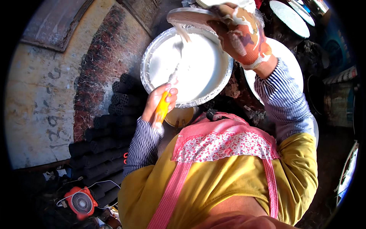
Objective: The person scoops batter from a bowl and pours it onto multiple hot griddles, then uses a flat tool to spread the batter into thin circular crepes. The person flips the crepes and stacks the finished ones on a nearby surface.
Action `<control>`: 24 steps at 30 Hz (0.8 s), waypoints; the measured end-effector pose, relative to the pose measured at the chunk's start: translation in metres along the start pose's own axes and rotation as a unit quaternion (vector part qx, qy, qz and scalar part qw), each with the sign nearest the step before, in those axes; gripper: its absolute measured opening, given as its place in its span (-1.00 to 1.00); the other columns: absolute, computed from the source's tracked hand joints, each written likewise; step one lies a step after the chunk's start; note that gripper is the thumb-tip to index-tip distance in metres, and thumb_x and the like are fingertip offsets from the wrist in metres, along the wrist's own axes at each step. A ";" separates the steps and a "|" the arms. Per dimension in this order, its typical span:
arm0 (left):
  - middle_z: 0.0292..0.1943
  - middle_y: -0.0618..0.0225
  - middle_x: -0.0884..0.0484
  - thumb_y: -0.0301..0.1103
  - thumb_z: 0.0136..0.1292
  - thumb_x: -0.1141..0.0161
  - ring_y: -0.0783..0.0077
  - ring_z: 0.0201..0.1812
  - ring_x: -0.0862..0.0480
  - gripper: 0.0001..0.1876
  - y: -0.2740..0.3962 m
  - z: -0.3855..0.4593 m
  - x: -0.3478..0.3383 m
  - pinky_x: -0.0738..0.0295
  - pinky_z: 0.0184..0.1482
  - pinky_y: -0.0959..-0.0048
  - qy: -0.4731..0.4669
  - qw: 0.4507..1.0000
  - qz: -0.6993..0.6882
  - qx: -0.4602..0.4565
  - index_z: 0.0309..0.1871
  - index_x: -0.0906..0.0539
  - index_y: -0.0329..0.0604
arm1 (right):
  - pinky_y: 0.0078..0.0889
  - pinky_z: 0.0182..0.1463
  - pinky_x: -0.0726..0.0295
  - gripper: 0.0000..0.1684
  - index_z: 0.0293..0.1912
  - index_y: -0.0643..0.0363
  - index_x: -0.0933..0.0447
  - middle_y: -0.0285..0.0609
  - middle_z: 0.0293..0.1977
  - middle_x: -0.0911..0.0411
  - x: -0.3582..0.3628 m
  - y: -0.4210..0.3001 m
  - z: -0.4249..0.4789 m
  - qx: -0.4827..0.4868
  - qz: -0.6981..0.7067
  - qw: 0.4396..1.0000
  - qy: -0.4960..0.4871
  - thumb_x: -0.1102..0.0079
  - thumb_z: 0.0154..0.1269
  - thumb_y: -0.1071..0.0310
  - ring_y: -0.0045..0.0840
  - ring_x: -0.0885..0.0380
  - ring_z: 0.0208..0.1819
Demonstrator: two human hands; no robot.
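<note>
My bare left hand [163, 101] grips a tool by its yellow handle [162, 108]. The tool's pale, liquid-coated shaft reaches over a wide round basin [144, 71] of white liquid [197, 63]; glare and blur hide what kind of tool it is. In a stained orange work glove, my right hand [241, 37] holds a round, white-coated disc or lid [191, 15] tilted above the basin's far rim. A whitish strand or stream [184, 33] runs from the disc's edge down towards the tool's far end.
Perforated coal briquettes [125, 100] are stacked at the left, beside a stained wall [37, 100]. A small red fan [82, 201] with a white cord lies lower left. Another white round surface [286, 63] is behind my right forearm. White-topped round containers [288, 18] stand upper right. A yellowish container [179, 117] sits below the basin.
</note>
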State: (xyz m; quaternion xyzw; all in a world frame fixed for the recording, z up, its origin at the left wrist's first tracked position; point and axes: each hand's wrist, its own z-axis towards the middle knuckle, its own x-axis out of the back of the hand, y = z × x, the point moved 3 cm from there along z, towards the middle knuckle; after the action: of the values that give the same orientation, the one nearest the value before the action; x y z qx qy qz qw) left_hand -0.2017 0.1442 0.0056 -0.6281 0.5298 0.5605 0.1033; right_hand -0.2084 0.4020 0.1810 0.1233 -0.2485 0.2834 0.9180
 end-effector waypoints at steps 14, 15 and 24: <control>-0.44 0.37 -0.38 -0.25 0.31 0.01 0.60 -0.69 -0.35 -0.43 -0.001 -0.047 -0.044 -0.37 -0.73 0.51 -0.036 0.985 0.065 -0.153 0.35 -0.15 -0.13 | -0.48 -0.10 -0.52 -0.60 0.04 0.30 -0.44 0.01 -0.22 -0.60 -0.042 0.025 -0.185 -0.496 0.129 0.856 -0.068 -0.17 0.20 0.41 -0.38 -0.60 -0.18; -0.44 0.37 -0.38 -0.25 0.31 0.01 0.59 -0.69 -0.35 -0.45 -0.009 -0.037 -0.022 -0.36 -0.73 0.52 -0.028 0.986 0.061 -0.154 0.35 -0.17 -0.11 | -0.47 -0.10 -0.52 -0.61 0.03 0.30 -0.44 0.00 -0.22 -0.60 -0.045 0.026 -0.191 -0.494 0.128 0.858 -0.061 -0.17 0.20 0.41 -0.38 -0.60 -0.18; -0.43 0.49 -0.36 -0.27 0.32 0.06 0.67 -0.61 -0.34 -0.64 0.045 0.032 0.020 -0.31 -0.69 0.62 -0.019 1.000 0.010 -0.003 0.11 -0.32 -0.26 | -0.28 0.00 -0.48 -0.61 -0.05 0.28 -0.51 0.08 -0.19 -0.57 -0.061 0.019 -0.233 -0.551 0.126 0.820 -0.090 -0.21 0.11 0.32 -0.14 -0.55 -0.10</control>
State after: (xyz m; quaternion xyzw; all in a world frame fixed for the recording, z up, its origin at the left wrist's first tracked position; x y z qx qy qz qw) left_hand -0.2603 0.1377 -0.0010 -0.6125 0.5321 0.5749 0.1058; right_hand -0.1733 0.4750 -0.0462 -0.4103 -0.4577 0.2006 0.7629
